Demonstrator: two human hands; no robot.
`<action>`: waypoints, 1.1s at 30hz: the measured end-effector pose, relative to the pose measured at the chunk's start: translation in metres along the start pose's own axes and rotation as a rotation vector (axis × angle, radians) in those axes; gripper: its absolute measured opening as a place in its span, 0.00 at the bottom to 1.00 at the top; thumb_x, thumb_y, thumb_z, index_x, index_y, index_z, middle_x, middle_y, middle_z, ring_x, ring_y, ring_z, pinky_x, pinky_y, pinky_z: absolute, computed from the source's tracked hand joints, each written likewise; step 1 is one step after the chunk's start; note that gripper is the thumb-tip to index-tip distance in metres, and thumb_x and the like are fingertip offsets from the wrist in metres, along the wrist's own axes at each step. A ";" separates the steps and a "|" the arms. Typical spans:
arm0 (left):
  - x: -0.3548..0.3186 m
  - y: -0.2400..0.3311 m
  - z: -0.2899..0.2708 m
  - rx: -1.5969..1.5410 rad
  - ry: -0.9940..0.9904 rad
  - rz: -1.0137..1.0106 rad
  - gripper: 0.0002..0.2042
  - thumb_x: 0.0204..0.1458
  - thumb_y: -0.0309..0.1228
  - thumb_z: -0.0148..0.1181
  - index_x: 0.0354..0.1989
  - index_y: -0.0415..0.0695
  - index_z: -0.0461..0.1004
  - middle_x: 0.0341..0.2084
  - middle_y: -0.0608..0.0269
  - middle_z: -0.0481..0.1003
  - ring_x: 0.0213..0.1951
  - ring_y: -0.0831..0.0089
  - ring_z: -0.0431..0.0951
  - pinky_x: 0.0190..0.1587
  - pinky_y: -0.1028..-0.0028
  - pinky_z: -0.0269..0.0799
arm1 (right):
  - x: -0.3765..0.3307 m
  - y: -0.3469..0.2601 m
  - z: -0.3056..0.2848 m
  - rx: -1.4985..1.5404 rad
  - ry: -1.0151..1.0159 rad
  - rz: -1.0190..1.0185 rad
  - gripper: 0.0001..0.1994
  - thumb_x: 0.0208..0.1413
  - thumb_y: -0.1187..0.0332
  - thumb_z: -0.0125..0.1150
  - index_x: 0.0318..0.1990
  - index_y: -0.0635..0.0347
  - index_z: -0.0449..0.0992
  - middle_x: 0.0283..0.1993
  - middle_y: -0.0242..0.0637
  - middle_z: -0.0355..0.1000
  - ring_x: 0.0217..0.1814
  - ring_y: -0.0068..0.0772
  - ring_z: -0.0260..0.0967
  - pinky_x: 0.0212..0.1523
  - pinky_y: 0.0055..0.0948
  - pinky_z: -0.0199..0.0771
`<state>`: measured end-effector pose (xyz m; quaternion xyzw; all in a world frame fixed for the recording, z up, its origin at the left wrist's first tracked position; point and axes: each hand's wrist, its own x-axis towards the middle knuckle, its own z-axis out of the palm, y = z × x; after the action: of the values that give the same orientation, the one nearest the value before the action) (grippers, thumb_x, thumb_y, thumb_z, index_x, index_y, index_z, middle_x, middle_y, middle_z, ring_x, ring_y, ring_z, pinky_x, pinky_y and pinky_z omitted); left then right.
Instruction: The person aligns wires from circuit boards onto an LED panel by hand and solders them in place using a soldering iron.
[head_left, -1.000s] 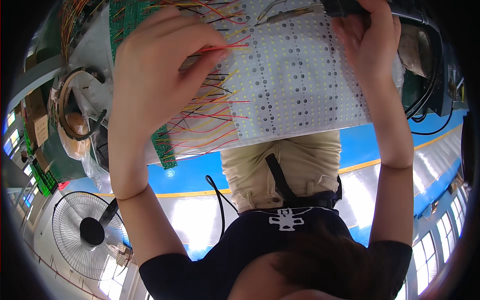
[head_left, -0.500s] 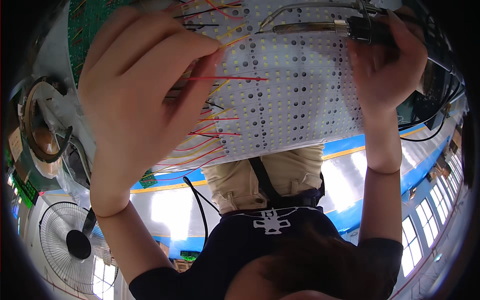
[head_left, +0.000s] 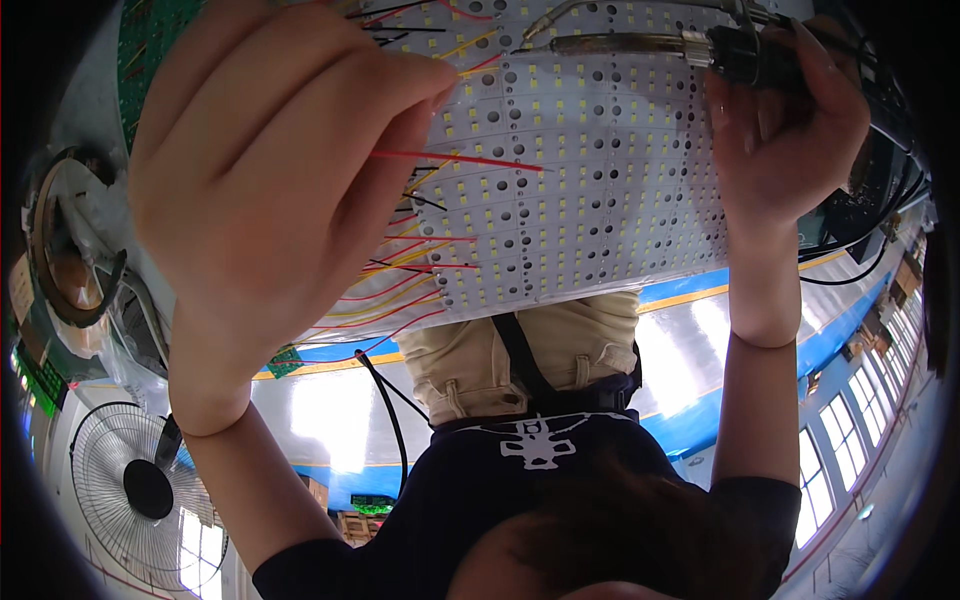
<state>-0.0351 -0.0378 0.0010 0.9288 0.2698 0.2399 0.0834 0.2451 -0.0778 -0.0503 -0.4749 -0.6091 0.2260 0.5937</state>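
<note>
My left hand (head_left: 270,150) is closed, its thumb and forefinger pinching a thin red wire (head_left: 486,64) whose end points right, over a white LED board (head_left: 560,220). A yellow wire shows close to the pinch. Another red wire (head_left: 470,159) sticks out from under the palm across the board. My right hand (head_left: 790,140) is wrapped round the black handle of a soldering iron (head_left: 620,46) with a thin curved metal tube beside its shaft. The iron's tip lies just right of the pinched wire's end; whether they touch, I cannot tell.
Several red, yellow and black wires (head_left: 400,290) fan out along the board's left side. Green circuit boards (head_left: 145,60) lie at the far left, with a round reel (head_left: 60,240) nearer. Black cables (head_left: 840,245) run at the right. A fan (head_left: 148,490) stands at lower left.
My left hand has shifted slightly left, and the wire end at its fingertips now looks red and tilts up more. My right hand and the iron have moved slightly right and up.
</note>
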 end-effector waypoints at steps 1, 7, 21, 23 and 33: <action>0.000 0.000 0.000 -0.006 0.010 -0.002 0.12 0.41 0.19 0.75 0.35 0.45 0.85 0.28 0.66 0.79 0.31 0.67 0.77 0.34 0.71 0.72 | 0.001 -0.001 0.003 0.043 0.009 0.008 0.06 0.65 0.71 0.50 0.42 0.66 0.66 0.31 0.33 0.62 0.17 0.19 0.54 0.20 0.17 0.66; 0.000 0.000 0.003 0.015 0.031 0.039 0.12 0.40 0.19 0.76 0.35 0.45 0.85 0.27 0.66 0.78 0.31 0.68 0.77 0.33 0.71 0.73 | 0.006 0.001 0.002 0.261 -0.025 0.033 0.13 0.73 0.65 0.41 0.38 0.63 0.67 0.27 0.30 0.62 0.09 0.16 0.48 0.14 0.16 0.64; -0.001 -0.002 0.007 0.007 0.058 0.051 0.12 0.39 0.19 0.76 0.34 0.44 0.85 0.26 0.65 0.78 0.29 0.68 0.76 0.31 0.71 0.72 | 0.006 -0.006 -0.004 -0.059 -0.116 -0.092 0.09 0.67 0.68 0.51 0.44 0.66 0.67 0.30 0.33 0.65 0.14 0.16 0.54 0.18 0.16 0.65; -0.001 -0.002 0.007 0.004 0.063 0.050 0.12 0.39 0.19 0.76 0.34 0.44 0.85 0.26 0.65 0.78 0.29 0.67 0.76 0.31 0.71 0.72 | 0.004 -0.003 -0.007 -0.103 -0.115 -0.102 0.09 0.65 0.70 0.53 0.45 0.67 0.67 0.31 0.34 0.66 0.16 0.16 0.55 0.19 0.15 0.65; 0.001 0.000 0.005 -0.001 0.039 0.045 0.12 0.39 0.19 0.77 0.34 0.43 0.84 0.25 0.64 0.77 0.28 0.67 0.75 0.30 0.71 0.71 | -0.005 0.007 -0.021 -0.314 -0.110 -0.147 0.20 0.55 0.77 0.66 0.53 0.72 0.67 0.40 0.38 0.71 0.25 0.14 0.63 0.27 0.12 0.65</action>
<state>-0.0316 -0.0373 -0.0030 0.9297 0.2505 0.2599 0.0730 0.2659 -0.0848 -0.0544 -0.5028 -0.7016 0.1096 0.4928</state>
